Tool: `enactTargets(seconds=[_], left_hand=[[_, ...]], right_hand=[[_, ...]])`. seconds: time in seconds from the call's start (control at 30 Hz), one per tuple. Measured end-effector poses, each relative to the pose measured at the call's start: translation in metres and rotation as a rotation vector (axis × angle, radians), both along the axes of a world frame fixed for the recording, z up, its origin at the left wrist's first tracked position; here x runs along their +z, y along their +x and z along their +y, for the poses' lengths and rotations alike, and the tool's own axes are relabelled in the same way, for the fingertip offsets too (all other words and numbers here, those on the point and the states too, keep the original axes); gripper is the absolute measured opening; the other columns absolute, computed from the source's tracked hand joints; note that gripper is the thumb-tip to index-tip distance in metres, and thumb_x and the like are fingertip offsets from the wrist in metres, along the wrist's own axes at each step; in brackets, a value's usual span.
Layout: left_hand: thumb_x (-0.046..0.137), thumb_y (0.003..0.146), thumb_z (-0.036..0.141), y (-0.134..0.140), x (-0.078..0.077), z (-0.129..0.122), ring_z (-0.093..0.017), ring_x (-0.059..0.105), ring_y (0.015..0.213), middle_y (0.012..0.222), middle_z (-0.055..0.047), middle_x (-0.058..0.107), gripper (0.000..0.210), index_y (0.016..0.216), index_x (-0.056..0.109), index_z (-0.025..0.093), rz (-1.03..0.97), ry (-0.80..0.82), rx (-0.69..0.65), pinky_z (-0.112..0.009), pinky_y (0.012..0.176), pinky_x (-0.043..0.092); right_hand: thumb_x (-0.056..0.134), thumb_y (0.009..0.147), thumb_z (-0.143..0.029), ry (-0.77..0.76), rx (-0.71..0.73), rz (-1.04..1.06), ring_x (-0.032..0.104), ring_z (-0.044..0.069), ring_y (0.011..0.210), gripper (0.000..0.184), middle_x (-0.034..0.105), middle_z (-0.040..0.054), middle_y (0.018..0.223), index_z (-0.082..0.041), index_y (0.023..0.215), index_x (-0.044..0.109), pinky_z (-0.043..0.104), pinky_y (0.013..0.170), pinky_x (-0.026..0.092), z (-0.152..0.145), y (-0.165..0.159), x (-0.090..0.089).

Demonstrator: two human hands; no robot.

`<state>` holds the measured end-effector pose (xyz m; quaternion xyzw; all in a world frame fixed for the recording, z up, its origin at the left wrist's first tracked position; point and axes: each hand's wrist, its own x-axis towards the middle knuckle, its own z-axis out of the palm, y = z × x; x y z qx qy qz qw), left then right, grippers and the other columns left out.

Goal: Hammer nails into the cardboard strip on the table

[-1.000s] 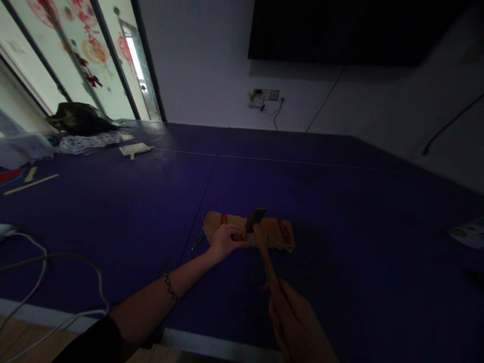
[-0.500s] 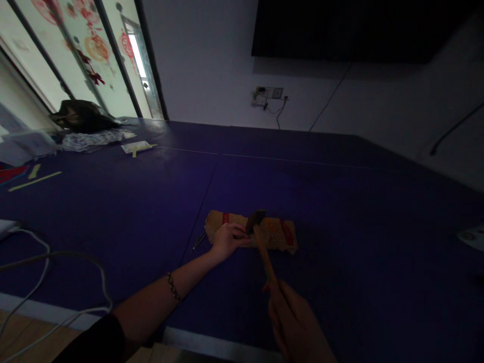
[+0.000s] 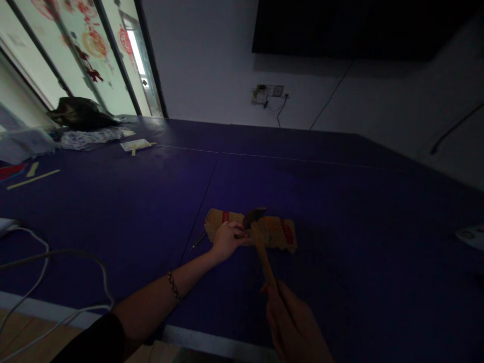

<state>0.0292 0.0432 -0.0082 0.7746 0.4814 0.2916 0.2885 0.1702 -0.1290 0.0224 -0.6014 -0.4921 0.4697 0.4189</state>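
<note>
A tan, flat, oblong piece (image 3: pixel 276 233) covered with small dots or holes and marked with red bands lies on the purple tabletop (image 3: pixel 159 201). My left hand (image 3: pixel 228 239) rests on its middle, fingers pinched together; what they hold, if anything, is too dark and small to make out. In my right hand (image 3: pixel 291 317) is the wooden handle of a hammer (image 3: pixel 262 252). The hammer's dark head is right beside my left fingertips, over the tan piece. Thin metal rods (image 3: pixel 198 239) lie by the piece's left end.
White cables (image 3: pixel 47 257) loop at the left front. Yellow strips (image 3: pixel 34 179), a small white tray (image 3: pixel 136 145) and a dark bag (image 3: pixel 81 113) lie farther left. A pale device (image 3: pixel 471 236) sits at the right. A dark screen (image 3: pixel 340 30) hangs on the wall.
The hammer head has shifted slightly left and tilted, closer to my left fingertips. My left hand and the tan piece stay nearly in place.
</note>
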Motion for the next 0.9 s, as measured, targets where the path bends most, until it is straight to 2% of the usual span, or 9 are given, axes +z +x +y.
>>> enactTargets(seconds=[0.1, 0.2, 0.3, 0.37, 0.57, 0.67, 0.77, 0.83, 0.9], left_hand=[[0.069, 0.067, 0.032, 0.001, -0.002, 0.001, -0.020, 0.057, 0.085, 0.084, -0.002, 0.067, 0.014, 0.062, 0.070, 0.020, 0.016, 0.001, 0.012, -0.030, 0.076, 0.041], [0.069, 0.067, 0.034, 0.002, -0.005, 0.002, -0.019, 0.057, 0.083, 0.085, -0.001, 0.067, 0.016, 0.061, 0.070, 0.019, 0.027, 0.002, 0.028, -0.029, 0.077, 0.041], [0.068, 0.068, 0.033, 0.002, -0.006, 0.002, -0.018, 0.057, 0.082, 0.087, -0.001, 0.068, 0.015, 0.062, 0.071, 0.020, 0.034, 0.008, 0.017, -0.029, 0.078, 0.040], [0.068, 0.068, 0.033, 0.002, -0.006, 0.002, -0.019, 0.056, 0.083, 0.086, -0.001, 0.068, 0.013, 0.065, 0.072, 0.021, 0.044, 0.011, 0.017, -0.029, 0.077, 0.040], [0.069, 0.067, 0.032, 0.002, -0.005, 0.002, -0.020, 0.056, 0.084, 0.085, -0.004, 0.067, 0.014, 0.066, 0.072, 0.018, 0.053, 0.013, 0.041, -0.029, 0.074, 0.041], [0.069, 0.067, 0.032, 0.002, -0.003, 0.001, -0.020, 0.056, 0.085, 0.084, -0.003, 0.067, 0.012, 0.067, 0.071, 0.020, 0.047, 0.016, 0.024, -0.029, 0.075, 0.041], [0.070, 0.067, 0.028, 0.002, 0.000, 0.001, -0.018, 0.057, 0.086, 0.087, -0.001, 0.067, 0.008, 0.066, 0.070, 0.021, 0.039, 0.021, 0.007, -0.029, 0.079, 0.039], [0.070, 0.067, 0.027, 0.002, 0.001, 0.000, -0.017, 0.057, 0.087, 0.089, 0.000, 0.067, 0.007, 0.066, 0.068, 0.020, 0.031, 0.024, 0.001, -0.029, 0.082, 0.038], [0.072, 0.065, 0.027, 0.002, 0.002, 0.000, -0.017, 0.057, 0.087, 0.089, 0.001, 0.068, 0.009, 0.068, 0.067, 0.020, 0.021, 0.026, 0.004, -0.029, 0.083, 0.038]], right_hand=[[0.046, 0.078, -0.054, 0.003, 0.010, -0.028, 0.060, 0.017, 0.063, 0.040, 0.064, 0.0076, 0.076, -0.022, 0.098, 0.059, 0.024, 0.048, 0.048, 0.003, -0.004, -0.003], [0.050, 0.076, -0.054, 0.025, 0.018, -0.084, 0.060, 0.019, 0.066, 0.037, 0.064, 0.0069, 0.073, -0.022, 0.093, 0.061, 0.026, 0.052, 0.049, 0.008, -0.007, -0.006], [0.053, 0.073, -0.055, 0.075, 0.003, -0.146, 0.059, 0.023, 0.080, 0.039, 0.065, 0.0095, 0.083, -0.022, 0.093, 0.062, 0.030, 0.064, 0.050, 0.007, -0.009, -0.005], [0.050, 0.075, -0.056, 0.064, -0.022, -0.129, 0.059, 0.022, 0.081, 0.042, 0.064, 0.0103, 0.087, -0.021, 0.095, 0.062, 0.029, 0.066, 0.049, 0.006, -0.011, -0.003], [0.047, 0.077, -0.054, -0.124, -0.028, 0.016, 0.051, 0.012, 0.046, 0.038, 0.057, 0.0011, 0.060, -0.020, 0.087, 0.060, 0.020, 0.036, 0.039, 0.013, -0.016, 0.002], [0.054, 0.074, -0.053, -0.103, -0.057, 0.123, 0.049, 0.010, 0.041, 0.035, 0.054, -0.0014, 0.057, -0.020, 0.087, 0.058, 0.018, 0.033, 0.037, 0.013, -0.015, 0.010], [0.052, 0.074, -0.055, -0.095, -0.076, 0.224, 0.039, 0.006, 0.031, 0.037, 0.046, -0.0064, 0.050, -0.021, 0.086, 0.055, 0.015, 0.026, 0.031, 0.018, -0.010, 0.026], [0.051, 0.074, -0.058, -0.063, -0.096, 0.331, 0.032, 0.003, 0.025, 0.039, 0.041, -0.0096, 0.045, -0.020, 0.084, 0.053, 0.013, 0.023, 0.028, 0.028, -0.001, 0.035], [0.053, 0.072, -0.058, 0.000, -0.050, 0.485, 0.026, 0.002, 0.020, 0.039, 0.037, -0.0123, 0.041, -0.020, 0.080, 0.051, 0.012, 0.019, 0.025, 0.046, 0.014, 0.037]])
